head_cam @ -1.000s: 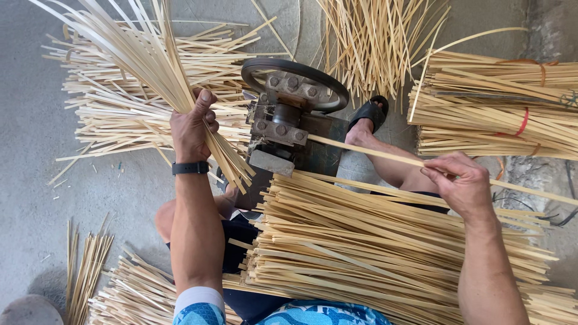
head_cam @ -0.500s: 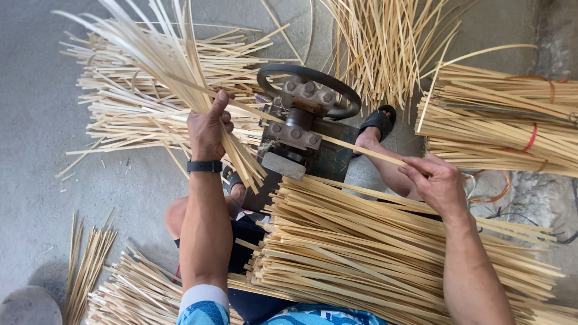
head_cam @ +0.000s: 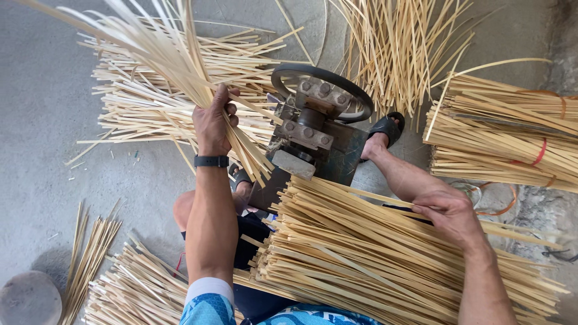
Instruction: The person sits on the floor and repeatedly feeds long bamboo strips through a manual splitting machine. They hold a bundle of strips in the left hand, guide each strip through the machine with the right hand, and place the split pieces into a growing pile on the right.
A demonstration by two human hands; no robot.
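Head view: left hand (head_cam: pixel 212 123) grips strip bundle (head_cam: pixel 162 54), upper left; right hand (head_cam: pixel 448 210) pinches strips off lap pile (head_cam: pixel 373 265). Risk: fanned bundle could slip or snag machine (head_cam: pixel 313 129).

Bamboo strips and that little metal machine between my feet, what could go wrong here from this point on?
The left hand grips a fanned bundle of split strips close beside the machine; fingers could drift toward its wheel and block. The bundle is splayed wide, so strips may slip out or their sharp edges cut the palm. The right hand rests on a loose lap pile that slopes and could slide off.
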